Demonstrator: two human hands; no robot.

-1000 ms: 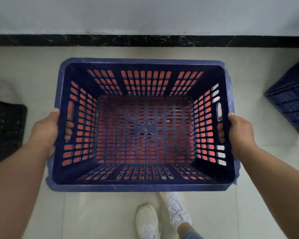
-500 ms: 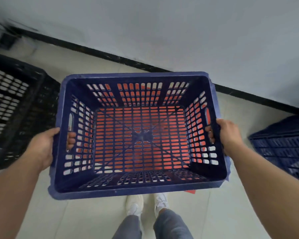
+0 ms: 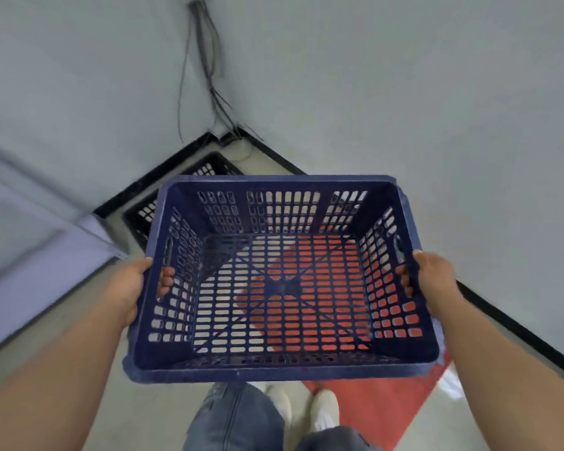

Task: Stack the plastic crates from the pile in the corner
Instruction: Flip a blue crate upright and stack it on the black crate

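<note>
1. The view has turned to the room corner since a moment ago; the wall was straight ahead before.
2. Head view: the blue crate [image 3: 282,278] is up in the air, above a red crate [image 3: 378,405] on the floor.
3. The left hand [image 3: 134,288] and right hand [image 3: 433,281] each grip a side handle hole.
4. A black crate [image 3: 179,203] sits in the corner behind.

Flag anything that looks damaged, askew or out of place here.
Loose dark cables dangle down the wall corner, untidy. The blue crate, held by the left hand and right hand, shows rough, frayed rim edges.
</note>
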